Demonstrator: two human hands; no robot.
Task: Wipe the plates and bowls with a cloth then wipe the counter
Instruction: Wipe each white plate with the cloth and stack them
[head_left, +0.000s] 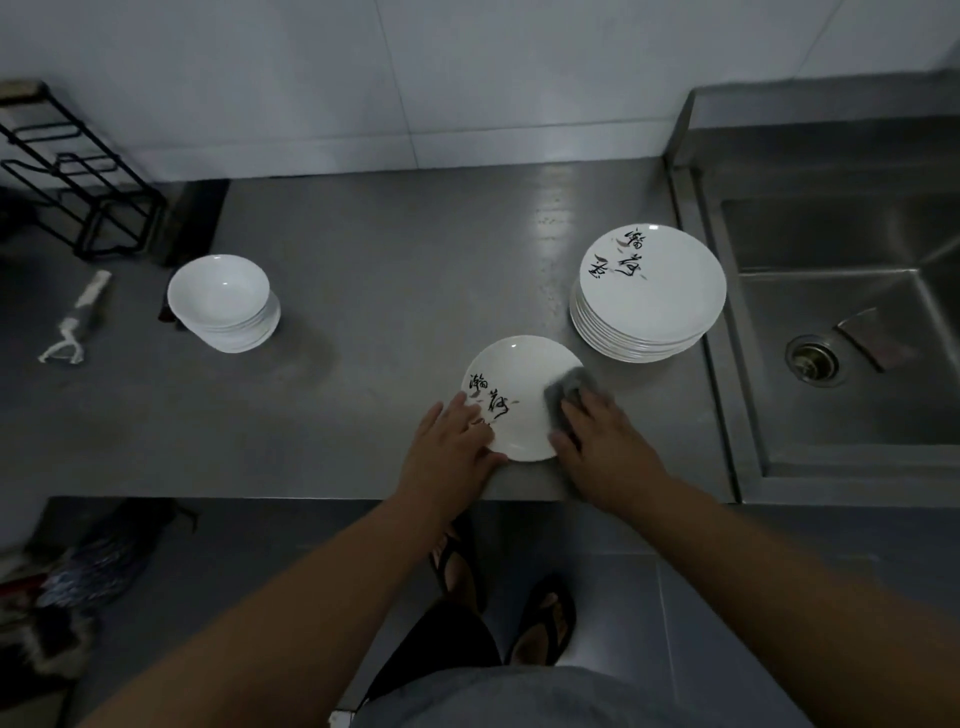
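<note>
A white plate (514, 379) with black brush writing lies near the front edge of the steel counter (363, 291). My left hand (452, 441) presses on its left rim, fingers spread. My right hand (602, 436) holds a grey cloth (569, 387) against the plate's right side. To the right, next to the sink, stands a stack of several matching plates (649, 291). A stack of white bowls (223, 304) sits at the left of the counter.
A steel sink (857, 332) with a drain fills the right side. At the back left stands a black wire rack (78, 182), with a white peeler (78, 322) lying in front of it. Below the counter edge are floor tiles and my sandalled feet.
</note>
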